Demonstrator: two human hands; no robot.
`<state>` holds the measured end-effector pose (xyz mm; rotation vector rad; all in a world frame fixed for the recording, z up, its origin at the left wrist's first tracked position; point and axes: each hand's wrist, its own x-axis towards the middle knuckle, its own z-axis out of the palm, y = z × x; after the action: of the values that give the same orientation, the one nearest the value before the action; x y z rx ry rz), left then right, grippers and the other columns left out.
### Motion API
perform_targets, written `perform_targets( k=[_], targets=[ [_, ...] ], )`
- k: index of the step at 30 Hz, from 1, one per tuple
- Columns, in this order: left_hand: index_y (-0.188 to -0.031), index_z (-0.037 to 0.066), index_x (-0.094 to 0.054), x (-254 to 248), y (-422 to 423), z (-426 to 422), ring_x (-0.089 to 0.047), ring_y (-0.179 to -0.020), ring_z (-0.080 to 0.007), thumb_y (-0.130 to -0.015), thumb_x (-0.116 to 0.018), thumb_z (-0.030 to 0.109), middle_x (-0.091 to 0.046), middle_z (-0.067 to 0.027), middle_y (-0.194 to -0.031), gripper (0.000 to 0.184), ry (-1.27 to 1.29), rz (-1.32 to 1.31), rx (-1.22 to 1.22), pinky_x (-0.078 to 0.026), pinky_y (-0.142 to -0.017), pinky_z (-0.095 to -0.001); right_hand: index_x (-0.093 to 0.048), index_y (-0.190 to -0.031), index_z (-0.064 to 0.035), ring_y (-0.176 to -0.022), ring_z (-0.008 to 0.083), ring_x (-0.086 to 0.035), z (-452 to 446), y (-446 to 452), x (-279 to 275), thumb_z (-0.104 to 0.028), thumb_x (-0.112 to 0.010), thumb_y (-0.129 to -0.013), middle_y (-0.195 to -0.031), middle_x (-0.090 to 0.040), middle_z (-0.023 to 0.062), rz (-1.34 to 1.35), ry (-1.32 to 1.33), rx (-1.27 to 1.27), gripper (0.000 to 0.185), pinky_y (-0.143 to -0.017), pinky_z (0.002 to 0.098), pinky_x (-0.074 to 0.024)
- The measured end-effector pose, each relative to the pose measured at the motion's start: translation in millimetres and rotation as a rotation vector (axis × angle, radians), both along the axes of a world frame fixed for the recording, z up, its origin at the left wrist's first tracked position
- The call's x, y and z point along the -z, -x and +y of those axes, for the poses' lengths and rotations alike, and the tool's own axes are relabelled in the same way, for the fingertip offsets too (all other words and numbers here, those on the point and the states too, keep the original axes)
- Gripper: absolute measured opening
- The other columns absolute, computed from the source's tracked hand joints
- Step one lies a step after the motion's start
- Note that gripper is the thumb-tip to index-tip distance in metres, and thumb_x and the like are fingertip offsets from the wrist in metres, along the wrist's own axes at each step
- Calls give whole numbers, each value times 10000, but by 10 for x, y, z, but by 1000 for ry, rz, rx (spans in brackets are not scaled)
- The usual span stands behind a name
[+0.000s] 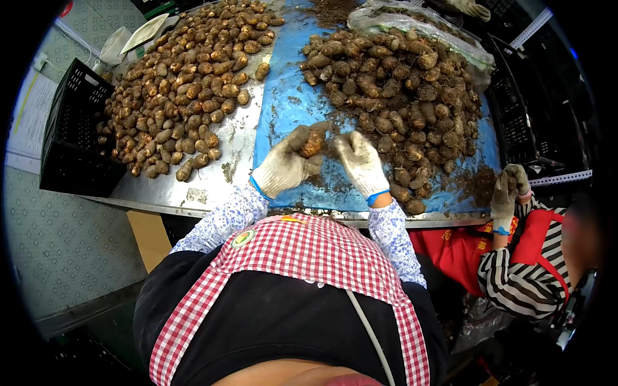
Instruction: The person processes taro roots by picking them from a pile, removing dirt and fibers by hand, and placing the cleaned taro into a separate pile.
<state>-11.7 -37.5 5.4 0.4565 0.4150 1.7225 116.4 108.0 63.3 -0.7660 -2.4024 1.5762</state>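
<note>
My left hand (283, 168), in a soiled white knit glove, is closed around a small brown taro (313, 142) above the blue sheet. Just to the right, my right hand (360, 162) wears a matching glove with a blue cuff. Its fingers are curled together near the taro, and I cannot make out what is in them. A heap of dirty, root-covered taros (412, 83) lies on the right, close beyond my right hand. On the left spreads a large pile of cleaner taros (193, 83).
A blue plastic sheet (277, 103) covers part of the metal table (239, 138). A black crate (77, 128) stands at the left edge, with more black crates (515, 109) on the right. A co-worker's gloved hands (505, 199) are at the table's right front.
</note>
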Motion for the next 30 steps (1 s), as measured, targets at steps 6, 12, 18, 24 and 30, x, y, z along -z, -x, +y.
perform_targets(
  k=[6, 12, 18, 24, 30],
  targets=[
    [-1479, 67, -356, -476, -161, -49, -525, -1205, -212, -1043, -427, 359, -480, -100, -1389, 530, 347, 501, -127, -490, -931, -323, -564, -747, -53, -620, 232, -563, -86, 104, 255, -262, -630, -932, -700, -591, 108, 386, -154, -42, 287, -592, 355, -485],
    [-1420, 22, -435, -180, -111, 1, -498, -686, -147, -1036, -415, 426, -622, -185, -1045, 558, 247, -159, -81, -450, -593, -270, -609, -872, -7, -709, 242, -613, 274, 185, 384, -161, -599, -941, -784, -626, 147, 178, -475, 195, 169, -674, 318, -506],
    [-1329, -26, -482, 76, 8, 38, -482, -613, -146, -1055, -342, 429, -619, -226, -946, 549, 250, -423, -23, -425, -522, -252, -653, -1065, 0, -874, 107, -598, 97, 69, 425, -144, -628, -939, -957, -685, 60, 353, 125, 140, 194, -733, 262, -481],
    [-1341, -14, -460, -13, -48, 103, -493, -608, -162, -1062, -311, 414, -622, -201, -945, 533, 307, -427, -84, -461, -538, -271, -639, -852, -42, -704, 153, -600, 74, 70, 522, -233, -663, -922, -850, -675, 74, 446, 386, 148, 205, -634, 294, -494],
    [-1244, 32, -530, -187, -283, 203, -476, -604, -122, -1038, -420, 393, -615, -153, -948, 430, 598, -120, -382, -420, -499, -255, -563, -728, -50, -628, 242, -565, -60, 48, 217, -282, -674, -898, -699, -585, 115, 123, -191, -89, 308, -610, 371, -481]
  ],
)
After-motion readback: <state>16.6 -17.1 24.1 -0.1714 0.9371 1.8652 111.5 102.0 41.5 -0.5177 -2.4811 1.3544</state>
